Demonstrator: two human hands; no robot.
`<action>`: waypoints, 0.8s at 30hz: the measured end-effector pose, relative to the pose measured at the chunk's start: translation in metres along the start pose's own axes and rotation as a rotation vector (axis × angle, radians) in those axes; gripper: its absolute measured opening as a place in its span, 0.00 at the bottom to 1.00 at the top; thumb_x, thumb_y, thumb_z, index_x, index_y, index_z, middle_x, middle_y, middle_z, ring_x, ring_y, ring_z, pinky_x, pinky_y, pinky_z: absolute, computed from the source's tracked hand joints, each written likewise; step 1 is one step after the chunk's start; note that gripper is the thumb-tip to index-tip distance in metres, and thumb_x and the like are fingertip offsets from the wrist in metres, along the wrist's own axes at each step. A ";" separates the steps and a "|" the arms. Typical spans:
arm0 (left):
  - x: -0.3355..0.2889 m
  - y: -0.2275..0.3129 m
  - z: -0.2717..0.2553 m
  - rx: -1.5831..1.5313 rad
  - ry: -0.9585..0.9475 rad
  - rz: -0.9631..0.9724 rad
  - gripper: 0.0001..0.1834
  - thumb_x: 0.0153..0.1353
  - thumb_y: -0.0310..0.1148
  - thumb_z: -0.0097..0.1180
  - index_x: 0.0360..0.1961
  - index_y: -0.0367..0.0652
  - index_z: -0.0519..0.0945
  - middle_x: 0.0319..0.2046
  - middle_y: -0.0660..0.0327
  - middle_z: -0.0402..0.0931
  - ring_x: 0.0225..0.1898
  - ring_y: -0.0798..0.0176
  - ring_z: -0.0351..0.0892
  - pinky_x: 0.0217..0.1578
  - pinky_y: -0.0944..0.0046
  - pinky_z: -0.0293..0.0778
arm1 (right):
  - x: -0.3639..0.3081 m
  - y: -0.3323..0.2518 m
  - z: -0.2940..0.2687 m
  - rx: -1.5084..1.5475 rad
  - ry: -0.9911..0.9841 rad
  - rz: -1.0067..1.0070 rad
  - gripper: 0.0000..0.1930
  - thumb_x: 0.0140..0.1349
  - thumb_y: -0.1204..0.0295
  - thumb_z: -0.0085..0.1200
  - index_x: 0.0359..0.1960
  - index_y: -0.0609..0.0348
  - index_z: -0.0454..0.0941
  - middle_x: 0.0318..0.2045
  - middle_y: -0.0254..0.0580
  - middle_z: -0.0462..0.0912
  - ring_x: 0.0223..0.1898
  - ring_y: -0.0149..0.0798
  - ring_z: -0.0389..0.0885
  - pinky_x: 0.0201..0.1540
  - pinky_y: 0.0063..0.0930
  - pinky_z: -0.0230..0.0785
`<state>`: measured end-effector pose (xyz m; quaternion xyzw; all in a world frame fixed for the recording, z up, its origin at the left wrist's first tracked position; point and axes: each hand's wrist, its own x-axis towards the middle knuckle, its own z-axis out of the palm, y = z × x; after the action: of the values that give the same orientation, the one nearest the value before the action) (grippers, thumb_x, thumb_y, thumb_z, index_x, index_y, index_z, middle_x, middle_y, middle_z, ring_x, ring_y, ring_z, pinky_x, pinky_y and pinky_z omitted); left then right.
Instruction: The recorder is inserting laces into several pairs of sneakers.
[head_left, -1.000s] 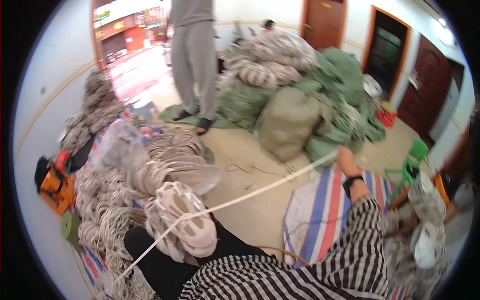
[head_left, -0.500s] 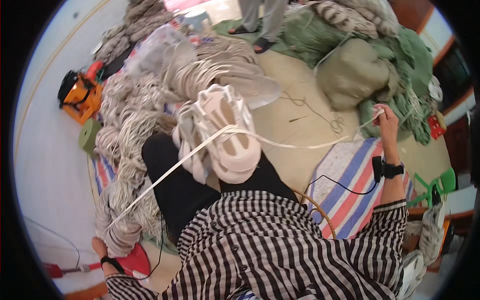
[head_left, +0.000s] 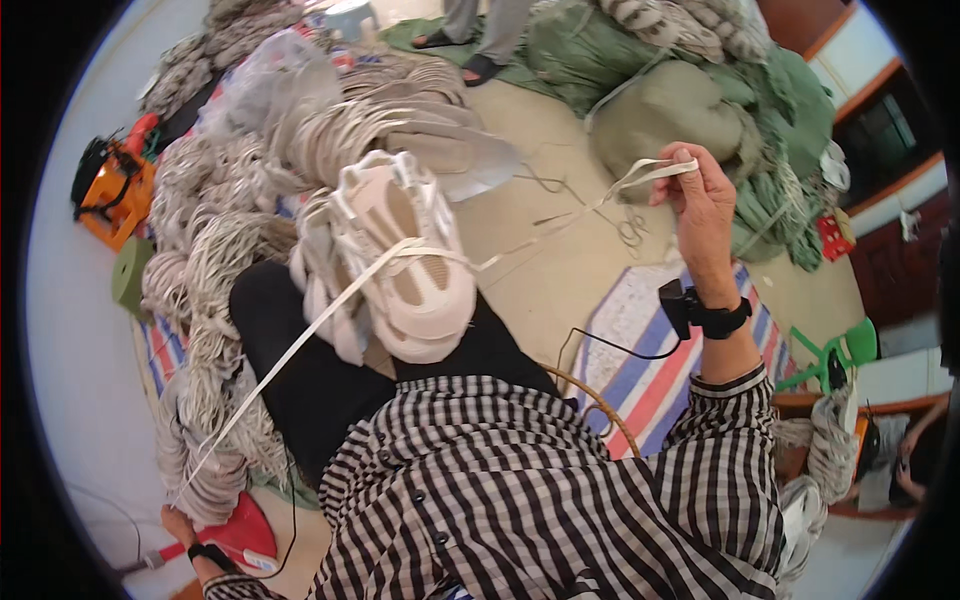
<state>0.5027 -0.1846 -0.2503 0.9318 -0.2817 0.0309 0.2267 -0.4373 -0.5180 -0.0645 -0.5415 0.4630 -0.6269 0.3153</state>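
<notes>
A pale pink and white shoe upper (head_left: 415, 290) lies over my black-trousered legs, toe toward me, with other uppers beneath it. A flat cream shoelace (head_left: 300, 350) crosses its middle and extends to both sides. Up at the right, my right hand (head_left: 700, 205) pinches the lace between thumb and fingertips, a folded length showing at the fingers. Far down at the left, my left hand (head_left: 180, 522) is closed on the other end, pulling that side straight; its fingers are small and partly hidden. Both wrists wear black straps.
Bundles of cream laces (head_left: 215, 260) and stacked uppers (head_left: 345, 130) lie left and ahead. A stuffed olive sack (head_left: 665, 130) sits ahead right. A striped sheet (head_left: 660, 360) covers the floor at right, near a green stool (head_left: 840, 350). Another person's feet (head_left: 480, 70) stand at the top.
My right hand has risen and come inward, holding the lace higher. The lace's right stretch now slopes up from the upper. The whole view has shifted, so things sit further left.
</notes>
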 end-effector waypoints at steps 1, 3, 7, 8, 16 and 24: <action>0.002 0.012 0.005 0.020 -0.032 0.020 0.08 0.55 0.25 0.43 0.32 0.35 0.73 0.18 0.55 0.69 0.15 0.59 0.69 0.14 0.58 0.64 | -0.005 -0.006 -0.004 0.030 -0.031 -0.014 0.13 0.70 0.65 0.47 0.39 0.63 0.77 0.27 0.32 0.76 0.25 0.23 0.72 0.29 0.16 0.65; 0.004 0.041 0.011 0.153 -0.060 0.025 0.09 0.56 0.24 0.42 0.36 0.36 0.73 0.19 0.55 0.70 0.17 0.60 0.70 0.17 0.59 0.65 | -0.015 -0.019 -0.007 -0.067 -0.025 -0.067 0.13 0.70 0.64 0.46 0.39 0.63 0.77 0.27 0.31 0.76 0.25 0.23 0.72 0.29 0.16 0.65; 0.015 0.103 0.021 0.114 0.181 0.623 0.09 0.58 0.22 0.39 0.38 0.37 0.72 0.18 0.57 0.69 0.17 0.62 0.69 0.18 0.60 0.66 | -0.020 -0.046 -0.007 -0.487 -0.024 -0.328 0.09 0.68 0.70 0.49 0.39 0.63 0.77 0.24 0.34 0.75 0.24 0.25 0.70 0.27 0.19 0.64; 0.020 0.115 0.024 0.022 0.140 0.574 0.10 0.58 0.21 0.38 0.38 0.38 0.71 0.18 0.57 0.69 0.17 0.62 0.69 0.18 0.61 0.66 | -0.020 -0.052 -0.009 -0.703 -0.019 -0.483 0.07 0.66 0.72 0.51 0.39 0.63 0.77 0.23 0.36 0.75 0.23 0.26 0.70 0.27 0.20 0.64; 0.049 0.113 0.034 -0.075 0.012 0.248 0.10 0.57 0.24 0.41 0.39 0.39 0.72 0.18 0.58 0.71 0.16 0.65 0.72 0.17 0.64 0.67 | -0.013 -0.072 -0.116 -1.094 0.255 -0.566 0.06 0.63 0.74 0.52 0.40 0.61 0.78 0.28 0.45 0.81 0.26 0.37 0.78 0.32 0.26 0.69; 0.040 0.038 0.000 -0.441 0.014 -0.255 0.17 0.58 0.29 0.44 0.49 0.36 0.71 0.29 0.54 0.77 0.25 0.62 0.79 0.22 0.67 0.76 | -0.047 -0.059 -0.349 -0.969 0.579 -0.288 0.14 0.62 0.72 0.45 0.48 0.58 0.78 0.35 0.35 0.82 0.32 0.29 0.77 0.35 0.22 0.72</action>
<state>0.5159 -0.2328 -0.2271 0.8875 -0.1602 -0.0538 0.4287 -0.7596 -0.3707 -0.0227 -0.4880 0.6861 -0.5025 -0.1965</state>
